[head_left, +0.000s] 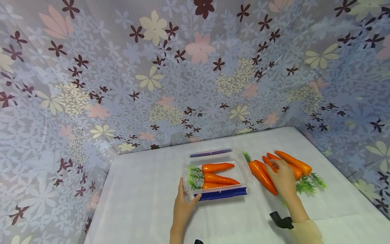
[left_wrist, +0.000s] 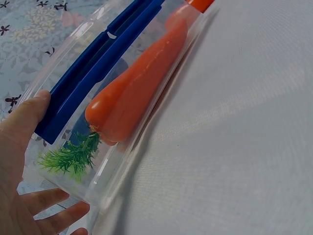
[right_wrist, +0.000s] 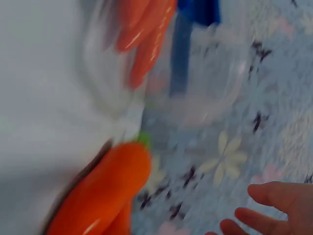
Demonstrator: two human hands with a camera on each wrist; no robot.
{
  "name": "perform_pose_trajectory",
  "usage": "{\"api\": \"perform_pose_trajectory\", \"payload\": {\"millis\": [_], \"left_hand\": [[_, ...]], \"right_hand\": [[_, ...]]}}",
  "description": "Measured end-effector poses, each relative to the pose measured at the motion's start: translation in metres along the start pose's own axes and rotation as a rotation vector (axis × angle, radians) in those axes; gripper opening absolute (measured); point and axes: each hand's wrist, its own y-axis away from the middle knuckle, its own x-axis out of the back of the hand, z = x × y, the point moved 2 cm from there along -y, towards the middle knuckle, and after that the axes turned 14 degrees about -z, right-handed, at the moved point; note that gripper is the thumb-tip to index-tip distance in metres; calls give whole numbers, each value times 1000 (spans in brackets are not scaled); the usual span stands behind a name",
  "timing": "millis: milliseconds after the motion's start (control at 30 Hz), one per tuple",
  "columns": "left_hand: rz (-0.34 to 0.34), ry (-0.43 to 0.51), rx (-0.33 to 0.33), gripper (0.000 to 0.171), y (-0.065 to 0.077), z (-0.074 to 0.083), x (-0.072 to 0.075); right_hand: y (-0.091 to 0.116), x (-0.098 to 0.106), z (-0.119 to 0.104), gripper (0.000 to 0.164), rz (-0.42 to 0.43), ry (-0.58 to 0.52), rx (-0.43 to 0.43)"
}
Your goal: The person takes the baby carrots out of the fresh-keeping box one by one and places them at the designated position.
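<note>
Head view, from the left: the left hand (head_left: 182, 203) is at the near left corner of a clear box (head_left: 250, 171) on the white bench (head_left: 143, 196). Its fingers lie straight along the box's left end, and its thumb touches the left end of the near blue latch (head_left: 220, 194); the left wrist view shows the same contact. Inside the box, just right of this hand, lie 3 orange carrots (head_left: 221, 178), their green tops toward the left and their tips toward the right. A 2nd blue latch (head_left: 211, 153) is on the box's far side.

Just right of the box, a loose carrot (head_left: 261, 177) slants, leaves at its far end, to the left of the right hand (head_left: 283, 178). That hand is above the loose pile, fingers parted and holding nothing in the right wrist view. Beyond its fingers and to their right lie more overlapping carrots (head_left: 294, 161), with green leaves (head_left: 309, 184) toward the near right. Floral cloth (head_left: 195, 84) hangs behind the bench.
</note>
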Motion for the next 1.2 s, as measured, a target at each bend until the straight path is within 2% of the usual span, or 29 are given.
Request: {"api": "perform_pose_trajectory", "payload": {"millis": [133, 433, 567, 833, 1033, 1200], "left_hand": [[-6, -1, -1, 101, -1, 0, -2], [-4, -4, -29, 101, -3, 0, -2], [-5, 0, -35, 101, -3, 2, -2], [-4, 12, -22, 101, -1, 4, -2], [-9, 16, -15, 101, -1, 4, -2], [6, -9, -19, 100, -1, 3, 0]], "right_hand": [[-13, -12, -23, 20, 13, -32, 116], [-33, -46, -63, 21, -129, -77, 262], [-37, -62, -72, 22, -233, -102, 301], [-45, -95, -75, 24, -467, -119, 302], [-47, -104, -73, 29, -616, -131, 323], [-47, -107, -72, 37, -769, -201, 357]]}}
